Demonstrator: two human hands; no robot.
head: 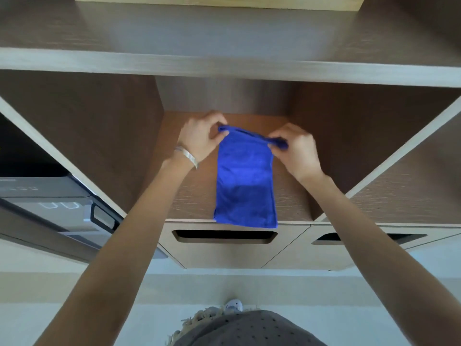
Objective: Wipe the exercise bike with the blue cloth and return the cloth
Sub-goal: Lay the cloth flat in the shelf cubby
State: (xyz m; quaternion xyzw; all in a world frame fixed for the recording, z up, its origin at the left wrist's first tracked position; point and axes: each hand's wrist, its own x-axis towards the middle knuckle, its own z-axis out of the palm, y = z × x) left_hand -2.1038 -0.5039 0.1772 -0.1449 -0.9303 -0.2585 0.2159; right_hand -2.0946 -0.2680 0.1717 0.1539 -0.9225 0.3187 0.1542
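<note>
The blue cloth lies folded into a long narrow strip on the floor of a wooden shelf compartment, running from near the middle of the compartment out to its front edge, where the near end of the cloth just overhangs the lip. Its far end is lifted slightly off the shelf and pulled taut between two hands.

The left hand pinches the far left corner of the cloth, thumb and fingers closed on the fabric, with the wrist bent and a metal bangle round it. The right hand grips the far right corner in the same way, fingers curled shut over a small bunch of fabric. Both bare forearms reach forward and converge on the compartment from the lower corners of the view.

Below the front edge of the shelf sit two drawer fronts, each with a dark cut-out handle slot. A grey machine with a pale panel stands to the left of the shelf unit. At the bottom of the view is the person's dark dotted garment.
</note>
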